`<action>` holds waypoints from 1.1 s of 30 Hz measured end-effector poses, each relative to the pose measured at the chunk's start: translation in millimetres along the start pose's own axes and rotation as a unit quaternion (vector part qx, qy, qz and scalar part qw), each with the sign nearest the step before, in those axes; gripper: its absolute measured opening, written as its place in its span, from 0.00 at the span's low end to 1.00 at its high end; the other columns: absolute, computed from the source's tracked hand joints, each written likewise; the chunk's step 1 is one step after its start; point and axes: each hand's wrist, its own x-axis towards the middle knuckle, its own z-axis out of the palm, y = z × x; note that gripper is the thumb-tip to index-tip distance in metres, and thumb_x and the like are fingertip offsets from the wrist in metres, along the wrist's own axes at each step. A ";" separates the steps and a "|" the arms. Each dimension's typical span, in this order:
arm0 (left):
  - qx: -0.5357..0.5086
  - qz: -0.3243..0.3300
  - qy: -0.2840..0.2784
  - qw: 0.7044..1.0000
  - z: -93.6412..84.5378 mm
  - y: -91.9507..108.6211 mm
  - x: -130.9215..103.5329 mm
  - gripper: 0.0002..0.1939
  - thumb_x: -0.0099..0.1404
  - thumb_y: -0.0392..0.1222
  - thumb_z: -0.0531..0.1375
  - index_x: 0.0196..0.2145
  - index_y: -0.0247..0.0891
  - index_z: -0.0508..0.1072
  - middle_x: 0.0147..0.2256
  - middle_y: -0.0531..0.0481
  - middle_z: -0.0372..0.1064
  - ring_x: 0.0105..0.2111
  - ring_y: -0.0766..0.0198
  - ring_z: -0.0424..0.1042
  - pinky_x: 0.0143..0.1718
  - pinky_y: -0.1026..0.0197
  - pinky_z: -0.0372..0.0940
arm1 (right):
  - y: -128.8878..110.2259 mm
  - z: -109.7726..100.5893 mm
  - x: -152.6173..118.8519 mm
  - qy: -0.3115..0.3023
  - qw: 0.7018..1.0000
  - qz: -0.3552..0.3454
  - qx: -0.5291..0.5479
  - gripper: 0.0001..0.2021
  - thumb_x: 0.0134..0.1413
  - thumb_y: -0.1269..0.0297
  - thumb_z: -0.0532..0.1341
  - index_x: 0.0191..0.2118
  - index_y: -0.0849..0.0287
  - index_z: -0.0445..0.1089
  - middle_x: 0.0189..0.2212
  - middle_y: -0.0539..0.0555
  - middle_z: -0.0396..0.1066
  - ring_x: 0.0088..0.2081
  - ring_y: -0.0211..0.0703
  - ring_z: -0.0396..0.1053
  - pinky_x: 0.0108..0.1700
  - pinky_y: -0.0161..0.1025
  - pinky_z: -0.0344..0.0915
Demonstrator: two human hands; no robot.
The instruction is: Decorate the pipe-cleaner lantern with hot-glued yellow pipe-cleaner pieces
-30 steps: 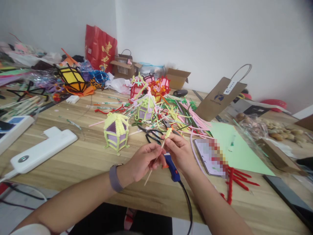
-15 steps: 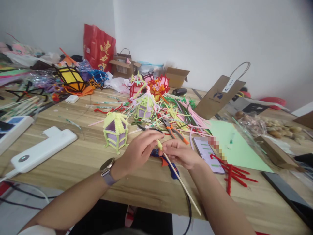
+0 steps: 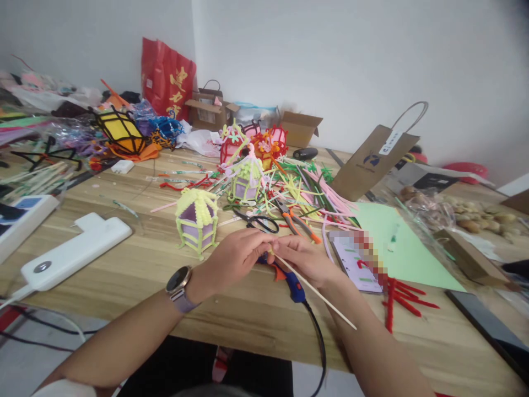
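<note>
My left hand (image 3: 239,256), with a watch on its wrist, meets my right hand (image 3: 303,258) above the table. Between their fingertips is the upper end of a thin wooden stick (image 3: 320,292), with a bit of yellow pipe cleaner (image 3: 271,251) wound on it. My left fingers pinch this fuzzy end and mostly cover it. The right thumb and fingers grip the stick just below, its bare length slanting down toward my right forearm. Under the hands lies a blue glue gun (image 3: 295,288) with an orange trigger. A yellow and purple pipe-cleaner lantern (image 3: 196,225) stands left of them.
Scissors (image 3: 264,223) and orange-handled pliers (image 3: 291,218) lie beyond my hands, near loose pipe cleaners (image 3: 322,193). To the right are a phone (image 3: 355,267), red pipe cleaners (image 3: 390,309) and a green sheet (image 3: 413,253). A white power strip (image 3: 78,251) lies left.
My hands have come closer together, covering more of the yellow end. The stick's lower end has swung up and to the right. More of the scissors shows.
</note>
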 end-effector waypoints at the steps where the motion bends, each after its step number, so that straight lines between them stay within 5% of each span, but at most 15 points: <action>1: -0.001 0.001 -0.003 1.000 -0.6 -0.1 0.2 0.15 0.70 0.41 0.49 0.47 0.39 0.73 0.41 0.45 0.74 0.42 0.59 0.71 0.46 0.59 0.64 | -1.2 0.1 -0.4 0.001 1.000 -0.011 -0.015 0.22 0.49 0.43 0.62 0.26 0.60 0.73 0.14 0.43 0.54 0.16 0.30 0.48 0.19 0.30 0.49; 13: 0.063 0.032 -0.140 0.988 -9.1 -8.9 2.3 0.13 0.69 0.40 0.51 0.36 0.37 0.74 0.35 0.44 0.71 0.36 0.59 0.68 0.40 0.61 0.60 | -12.7 -11.0 -1.9 -0.037 0.983 -0.027 -0.177 0.23 0.52 0.44 0.60 0.25 0.62 0.74 0.14 0.44 0.57 0.17 0.30 0.50 0.19 0.30 0.46; 17: 0.010 0.015 -0.173 0.985 -12.8 -5.7 3.3 0.13 0.69 0.41 0.51 0.34 0.39 0.74 0.32 0.48 0.71 0.33 0.61 0.67 0.37 0.62 0.58 | -29.3 -25.9 -15.3 -0.084 0.947 -0.089 -0.296 0.14 0.54 0.53 0.61 0.31 0.59 0.76 0.23 0.49 0.69 0.24 0.35 0.63 0.26 0.32 0.57; 23: 0.048 -0.001 -0.155 0.987 -8.6 -5.9 1.0 0.13 0.69 0.41 0.51 0.33 0.37 0.74 0.33 0.46 0.72 0.35 0.59 0.69 0.39 0.61 0.59 | -45.3 -28.9 -32.8 -0.022 0.873 -0.177 -0.453 0.10 0.59 0.62 0.59 0.31 0.54 0.78 0.26 0.52 0.71 0.28 0.39 0.67 0.30 0.35 0.59; 33: 0.189 0.120 -0.170 0.960 -11.5 -6.6 -3.8 0.12 0.71 0.36 0.49 0.36 0.35 0.71 0.35 0.46 0.69 0.37 0.61 0.68 0.39 0.60 0.61 | -65.9 -5.5 -48.1 -0.046 0.799 -0.162 -0.578 0.11 0.63 0.68 0.55 0.34 0.57 0.74 0.30 0.53 0.72 0.32 0.39 0.69 0.34 0.34 0.60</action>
